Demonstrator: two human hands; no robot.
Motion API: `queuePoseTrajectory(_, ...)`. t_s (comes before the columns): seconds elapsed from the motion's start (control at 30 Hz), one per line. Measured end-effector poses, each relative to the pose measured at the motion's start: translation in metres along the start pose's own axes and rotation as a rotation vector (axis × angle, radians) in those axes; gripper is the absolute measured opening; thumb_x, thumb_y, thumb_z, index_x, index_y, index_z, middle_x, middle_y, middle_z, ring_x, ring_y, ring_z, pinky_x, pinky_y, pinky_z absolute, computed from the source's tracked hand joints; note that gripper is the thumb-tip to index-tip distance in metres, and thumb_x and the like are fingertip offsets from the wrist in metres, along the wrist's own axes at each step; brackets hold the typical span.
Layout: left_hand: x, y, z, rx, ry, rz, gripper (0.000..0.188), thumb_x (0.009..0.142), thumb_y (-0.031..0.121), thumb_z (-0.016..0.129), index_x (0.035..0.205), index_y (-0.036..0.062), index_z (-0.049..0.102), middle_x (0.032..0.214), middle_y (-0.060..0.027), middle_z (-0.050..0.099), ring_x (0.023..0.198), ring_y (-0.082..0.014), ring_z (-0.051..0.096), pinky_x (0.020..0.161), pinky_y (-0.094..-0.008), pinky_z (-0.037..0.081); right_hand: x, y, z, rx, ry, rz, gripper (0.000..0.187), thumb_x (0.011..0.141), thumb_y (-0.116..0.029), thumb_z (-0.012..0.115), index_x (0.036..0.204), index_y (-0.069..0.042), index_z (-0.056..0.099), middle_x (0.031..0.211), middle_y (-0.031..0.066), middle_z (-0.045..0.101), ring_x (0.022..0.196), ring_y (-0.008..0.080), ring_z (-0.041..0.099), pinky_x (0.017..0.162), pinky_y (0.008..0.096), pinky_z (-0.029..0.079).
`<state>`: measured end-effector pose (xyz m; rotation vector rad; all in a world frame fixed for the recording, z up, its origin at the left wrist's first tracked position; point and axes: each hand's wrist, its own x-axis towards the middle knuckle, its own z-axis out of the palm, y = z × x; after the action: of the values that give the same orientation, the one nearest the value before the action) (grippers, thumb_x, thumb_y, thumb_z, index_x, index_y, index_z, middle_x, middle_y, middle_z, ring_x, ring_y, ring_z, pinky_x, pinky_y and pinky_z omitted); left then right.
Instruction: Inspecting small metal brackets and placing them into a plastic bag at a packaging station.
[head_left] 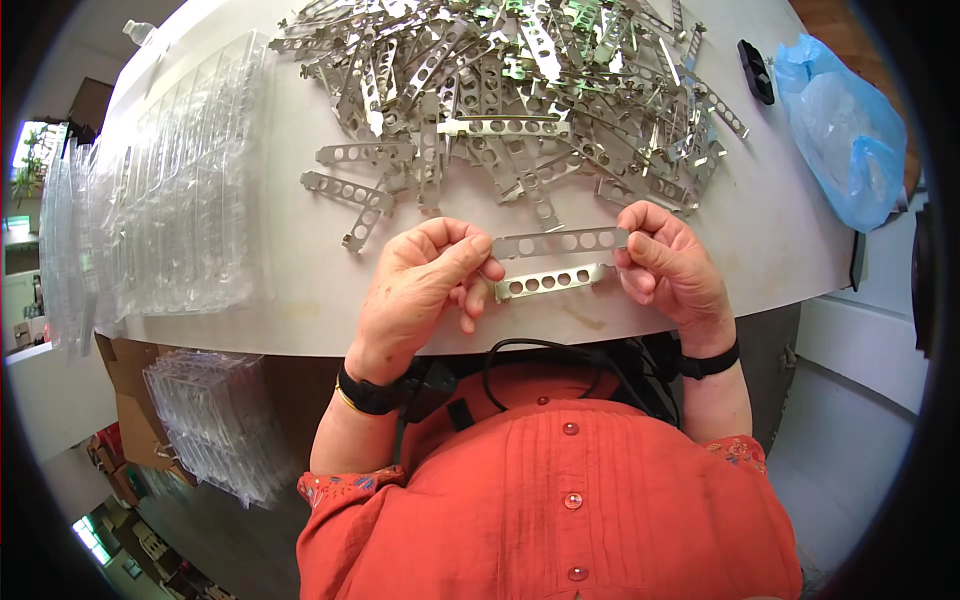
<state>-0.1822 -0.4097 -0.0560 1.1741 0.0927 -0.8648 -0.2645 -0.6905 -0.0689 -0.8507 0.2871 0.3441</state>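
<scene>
Between my hands I hold a thin, flat metal bracket (560,243) with a row of round holes, level above the near part of the table. My left hand (425,285) pinches its left end between thumb and fingers. At the other end, my right hand (672,265) pinches it the same way. Just below it is a second, brighter perforated metal bracket (552,283), its ends close to my lower fingers; whether they touch it or it lies on the table, I cannot tell. Beyond my hands spreads a large heap of similar metal brackets (500,85).
Clear plastic trays (185,190) are stacked on the table's left side. A blue plastic bag (840,130) and a small black object (756,72) lie at the right. Below the front edge at left, more clear trays (220,420) stand beside a cardboard box (130,400). A black cable (520,345) loops near my waist.
</scene>
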Motion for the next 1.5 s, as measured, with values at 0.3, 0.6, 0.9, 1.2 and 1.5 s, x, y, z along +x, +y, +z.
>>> queuePoseTrajectory(0.3,0.000,0.000,0.001,0.020,0.008,-0.005,0.019,0.098,0.019,0.063,0.099,0.0005,0.060,0.085,-0.0096,0.068,0.056,-0.0092,0.059,0.044,-0.0222,0.049,-0.002,-0.002,0.001,0.001,0.003,0.012,0.019,0.094,-0.013,0.068,0.108,-0.006,0.057,0.087,0.0097,0.069,0.056,0.0067,0.055,0.048,0.0202,0.043)
queuePoseTrajectory(0.6,-0.015,0.008,0.012,0.090,-0.016,0.016,0.017,0.098,0.016,0.062,0.101,0.0002,0.061,0.084,-0.0069,0.067,0.058,-0.0080,0.058,0.046,-0.0211,0.046,-0.023,-0.004,0.014,-0.021,-0.111,-0.162,0.016,0.094,-0.010,0.067,0.104,-0.005,0.056,0.086,0.0091,0.068,0.056,0.0072,0.056,0.049,0.0207,0.044)
queuePoseTrajectory(0.9,-0.050,0.003,0.053,0.440,-0.173,0.352,0.033,0.098,0.007,0.059,0.128,-0.0042,0.053,0.112,-0.0073,0.063,0.090,-0.0092,0.062,0.070,-0.0214,0.053,-0.062,-0.012,0.076,-0.613,0.163,-0.360,0.014,0.090,0.002,0.067,0.097,-0.003,0.057,0.082,0.0006,0.060,0.064,0.0035,0.056,0.056,0.0183,0.045)
queuePoseTrajectory(1.2,-0.051,-0.020,0.073,0.140,-0.308,0.357,0.032,0.096,0.010,0.065,0.121,-0.0069,0.055,0.107,-0.0100,0.065,0.097,-0.0138,0.066,0.082,-0.0267,0.057,-0.054,0.016,0.085,-0.994,0.076,-0.642,0.019,0.085,0.006,0.069,0.101,-0.001,0.060,0.085,0.0036,0.064,0.072,0.0077,0.062,0.062,0.0226,0.050)
queuePoseTrajectory(1.5,-0.044,-0.006,0.044,-0.070,-0.234,0.155,0.026,0.101,0.014,0.057,0.115,-0.0075,0.059,0.102,-0.0160,0.068,0.086,-0.0192,0.070,0.075,-0.0311,0.060,-0.055,0.001,0.081,-1.138,0.169,-0.739,0.026,0.088,0.002,0.067,0.114,-0.002,0.063,0.089,0.0017,0.060,0.071,0.0057,0.054,0.063,0.0220,0.045)
